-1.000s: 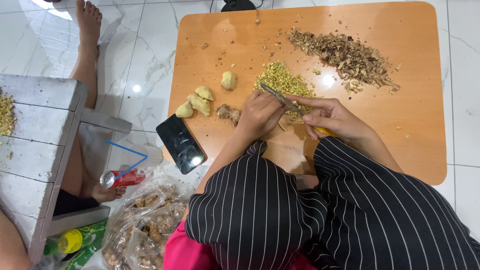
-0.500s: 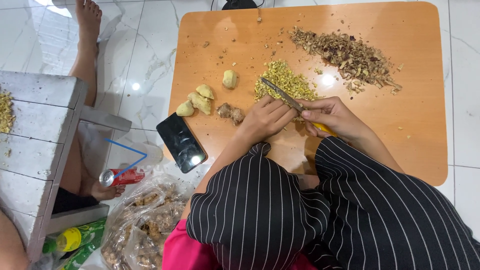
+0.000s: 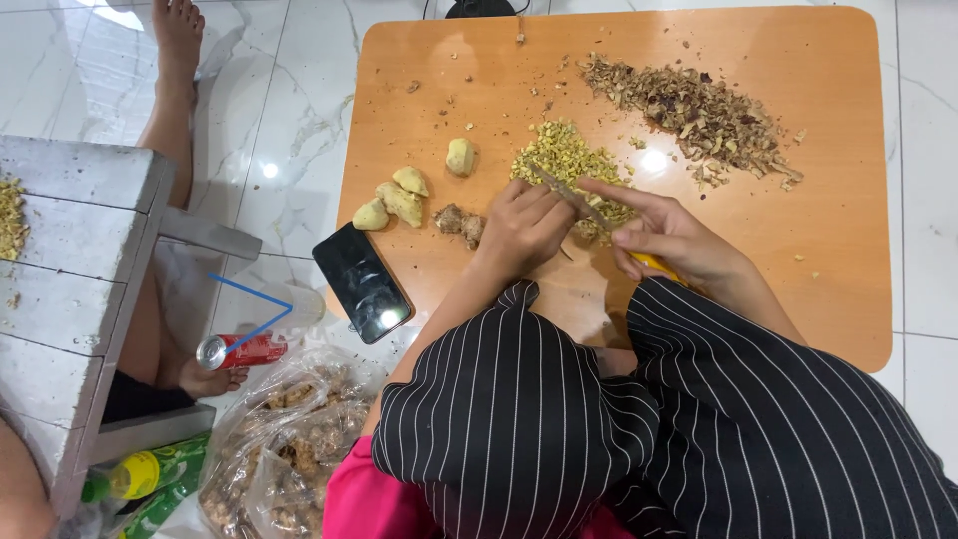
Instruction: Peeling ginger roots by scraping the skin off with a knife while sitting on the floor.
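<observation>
We see the right hand (image 3: 671, 240) with its grip closed on a knife's yellow handle (image 3: 659, 265), index finger stretched forward along the blade (image 3: 574, 198). The left hand (image 3: 524, 225) has its grip curled shut, fingertips pressing down on something at the blade; what exactly sits under them we cannot tell, likely a piece of the ginger-like root. The blade runs diagonally between the two hands, tip over the near edge of the pile of pale yellow chopped bits (image 3: 569, 165). That pile touches the blade and lies just beyond both hands. Progress, as we judge it: a fair amount is chopped already, and a larger heap of brown peel scraps (image 3: 699, 115) lies further back on the orange surface (image 3: 828, 260). What is left: four peeled chunks (image 3: 404, 200) sit just left of the left hand, well clear of the blade, plus an unpeeled brown knob (image 3: 459, 222) right beside its wrist. Further out, a black phone (image 3: 361, 281) lies at the surface's near-left edge. On the floor to the left are a red drink can (image 3: 239, 350) and a clear bag of more roots (image 3: 284, 439).
</observation>
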